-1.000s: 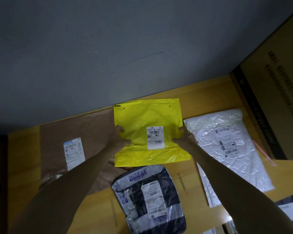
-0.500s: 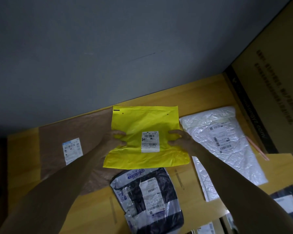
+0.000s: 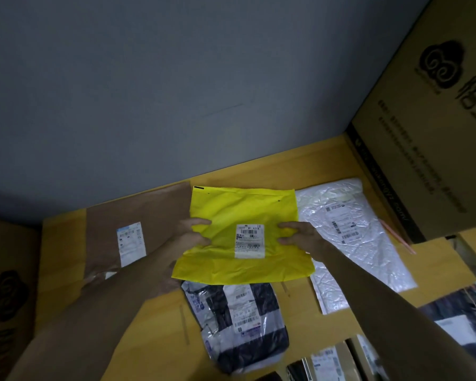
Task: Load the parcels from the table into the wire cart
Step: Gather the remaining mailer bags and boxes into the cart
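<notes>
A yellow mailer (image 3: 242,210) with a white label is held above the wooden table (image 3: 63,257). My left hand (image 3: 191,235) pinches its left edge and my right hand (image 3: 300,236) pinches its right edge, fingers curled over the top. Its lower edge hangs over a dark parcel in clear plastic (image 3: 242,325). A brown paper parcel (image 3: 138,224) lies to the left and a white plastic parcel (image 3: 352,237) to the right. At the bottom right lie more parcels (image 3: 451,323) behind thin wires; whether that is the wire cart I cannot tell.
A large cardboard box (image 3: 429,127) stands at the right end of the table. A grey wall (image 3: 176,78) runs behind the table. Another printed box (image 3: 8,298) sits at the far left. A pink stick (image 3: 396,237) lies by the white parcel.
Both hands have closed further over the yellow mailer's edges and lifted it toward me, so it now overlaps the dark parcel. The other parcels stay put.
</notes>
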